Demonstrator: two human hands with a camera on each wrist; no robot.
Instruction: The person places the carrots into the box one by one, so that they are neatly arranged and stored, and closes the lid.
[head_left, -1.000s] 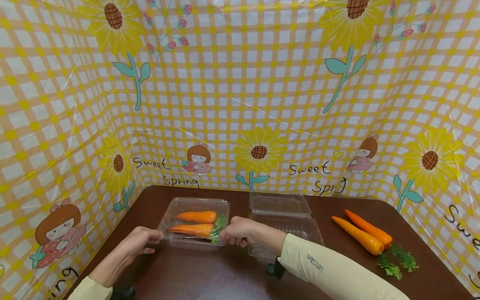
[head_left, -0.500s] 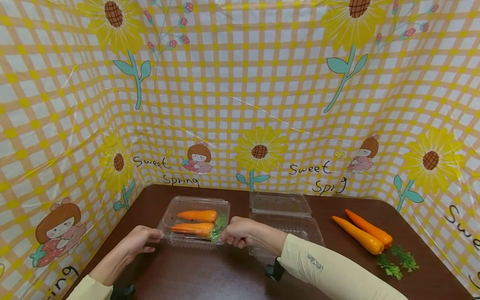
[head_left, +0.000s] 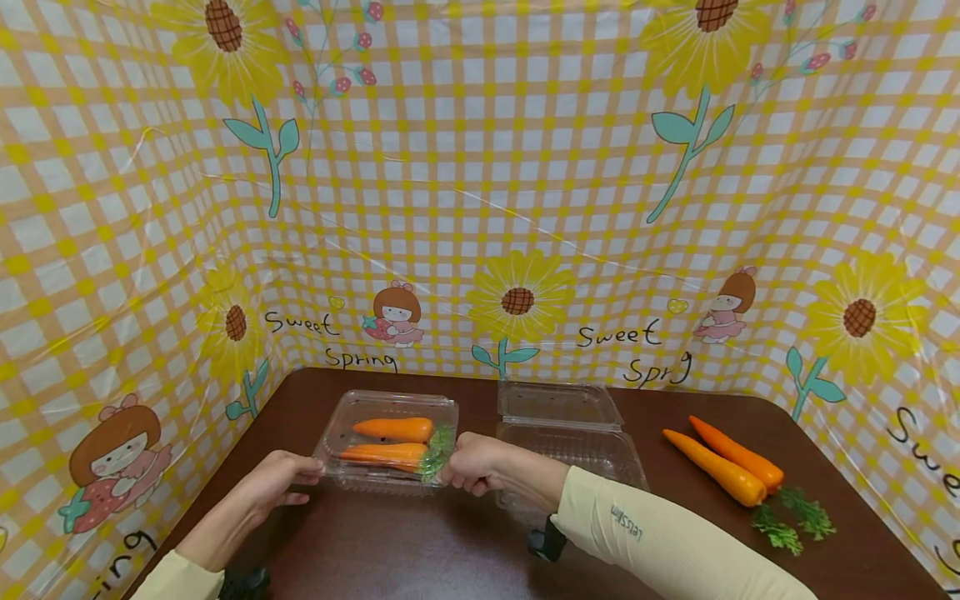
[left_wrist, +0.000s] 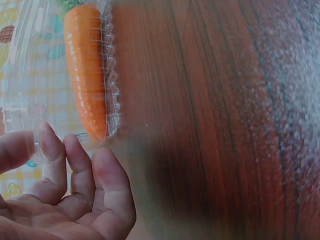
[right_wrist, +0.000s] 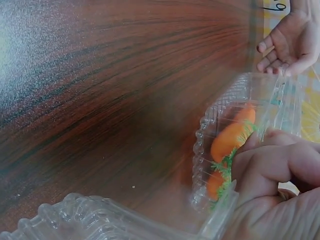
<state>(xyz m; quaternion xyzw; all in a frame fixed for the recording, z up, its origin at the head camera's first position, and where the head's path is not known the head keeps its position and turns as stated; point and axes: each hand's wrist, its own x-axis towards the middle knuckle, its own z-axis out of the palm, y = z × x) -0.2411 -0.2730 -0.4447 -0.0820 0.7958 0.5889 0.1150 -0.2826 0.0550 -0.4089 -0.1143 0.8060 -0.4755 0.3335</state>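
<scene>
A closed clear plastic clamshell box [head_left: 408,407] lies on the left half of the table, with orange carrots [head_left: 394,430] and their green tops [head_left: 437,450] inside. My left hand [head_left: 279,480] pinches the box's front left corner between thumb and index finger, the other fingers loosely bent below the rim. At the front right corner, my right hand [head_left: 480,463] grips the edge with curled fingers. The left wrist view shows one carrot [left_wrist: 86,75] through the ribbed wall. From the right wrist, the right fingers hide part of the rim.
A second clear box [head_left: 561,406] stands open with its lid folded back, partly behind the right forearm. Two carrots [head_left: 722,471] with leafy green tops [head_left: 780,533] lie at the table's right. Checked cloth [head_left: 480,192] walls surround the brown table [head_left: 390,550].
</scene>
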